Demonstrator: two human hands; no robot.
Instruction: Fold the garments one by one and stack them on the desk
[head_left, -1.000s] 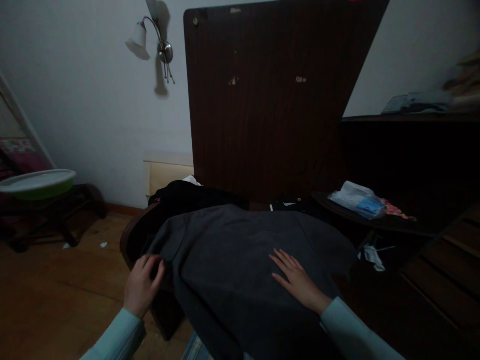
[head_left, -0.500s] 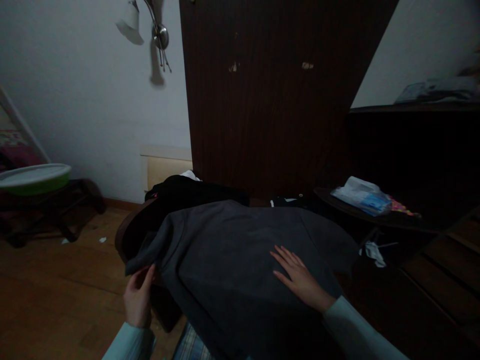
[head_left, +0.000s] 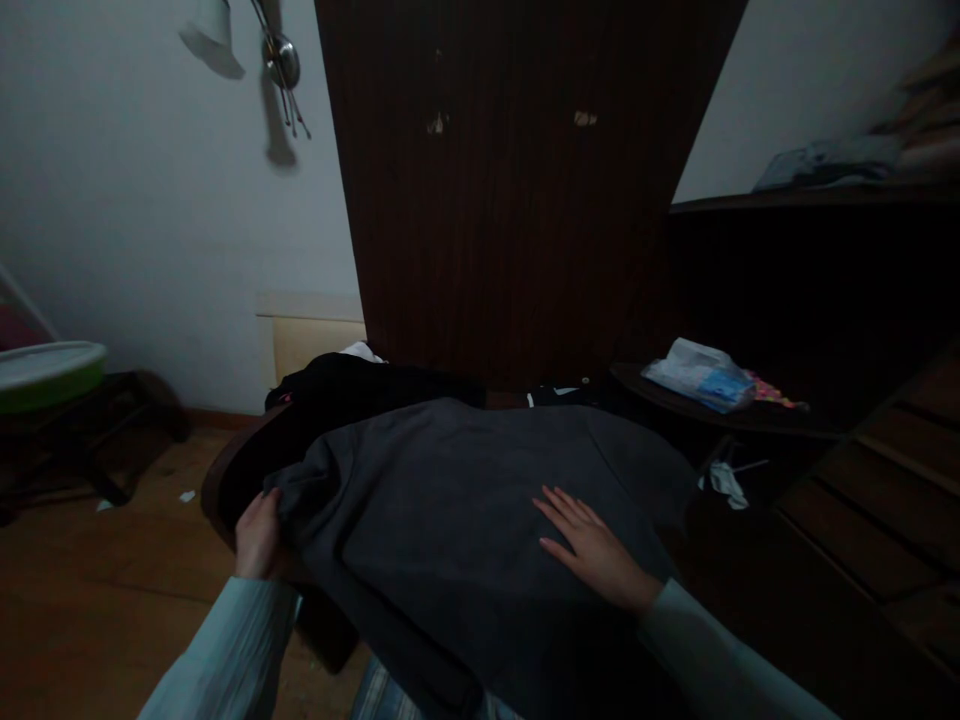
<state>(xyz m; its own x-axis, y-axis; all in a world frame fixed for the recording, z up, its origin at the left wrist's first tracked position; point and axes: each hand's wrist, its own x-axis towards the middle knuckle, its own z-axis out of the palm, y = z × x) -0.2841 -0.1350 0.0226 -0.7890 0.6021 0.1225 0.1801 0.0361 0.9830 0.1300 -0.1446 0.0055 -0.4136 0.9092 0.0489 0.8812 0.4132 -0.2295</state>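
Left hand (head_left: 259,535) grips the grey garment (head_left: 465,490) by one sleeve (head_left: 311,480), right hand (head_left: 592,555) lies on it, fingers extended; uneven pulling could crease it.

Left hand (head_left: 257,536) curled, right hand (head_left: 592,550) flat

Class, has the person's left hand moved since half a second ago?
Yes: against the beige wall panel, the left hand has moved upward in the view, nearer that panel.
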